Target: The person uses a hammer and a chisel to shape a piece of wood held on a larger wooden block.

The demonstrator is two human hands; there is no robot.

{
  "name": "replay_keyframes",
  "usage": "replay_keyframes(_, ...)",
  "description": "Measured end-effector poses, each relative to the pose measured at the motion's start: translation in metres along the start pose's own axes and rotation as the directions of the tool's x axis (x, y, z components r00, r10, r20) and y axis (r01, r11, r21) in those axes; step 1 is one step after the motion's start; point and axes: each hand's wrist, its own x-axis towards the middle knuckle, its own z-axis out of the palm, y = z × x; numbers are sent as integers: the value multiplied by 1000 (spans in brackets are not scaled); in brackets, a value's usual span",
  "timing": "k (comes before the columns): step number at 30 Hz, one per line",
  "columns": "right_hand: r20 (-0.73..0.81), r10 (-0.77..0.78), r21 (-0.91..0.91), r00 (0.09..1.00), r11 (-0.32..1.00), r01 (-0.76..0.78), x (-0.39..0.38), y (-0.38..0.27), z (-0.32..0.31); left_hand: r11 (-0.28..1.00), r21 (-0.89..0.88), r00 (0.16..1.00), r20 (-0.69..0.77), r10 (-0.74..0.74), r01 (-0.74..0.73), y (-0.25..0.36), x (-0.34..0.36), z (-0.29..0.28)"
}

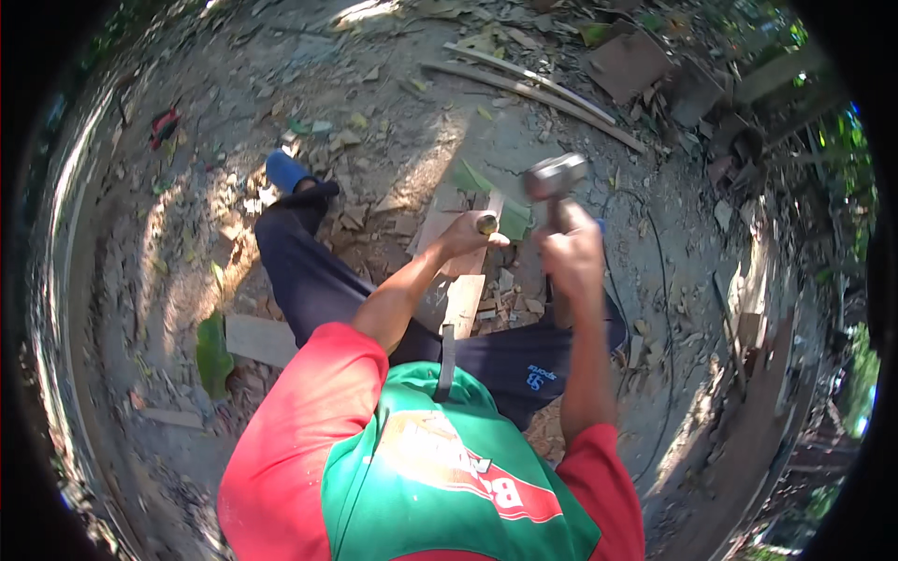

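My left hand (pixel 460 236) is closed round an upright tool that looks like a chisel (pixel 486 224). Only its round butt end shows above my fist; the lower end is hidden. Beneath that hand lies a pale wooden board (pixel 465 304) between my legs, running away from me. To the right, my right hand (pixel 572 254) grips a hammer (pixel 556 176), raised and smeared by motion. The hammer's metal head is beyond my fist, apart from the chisel and to its right.
Wood chips (pixel 510 301) litter the ground around the board. Two long wooden strips (pixel 538 89) lie farther off, near a brown slab (pixel 630 64). A plank (pixel 260 338) and a green leaf (pixel 214 355) are left of my leg. A dark cord (pixel 662 271) runs along the right.
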Motion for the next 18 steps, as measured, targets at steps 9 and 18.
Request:
replay_keyframes(9, -553, -578, 349, 601, 494, 796, -7, -176, -74, 997, 74, 1000, -12, -16, 17, -15, -1, 5)
replay_keyframes(18, -28, 132, -246, 991, 960, -135, -54, 93, 49, 996, -92, 1000, 1, -3, 3, -23, 25, 11)
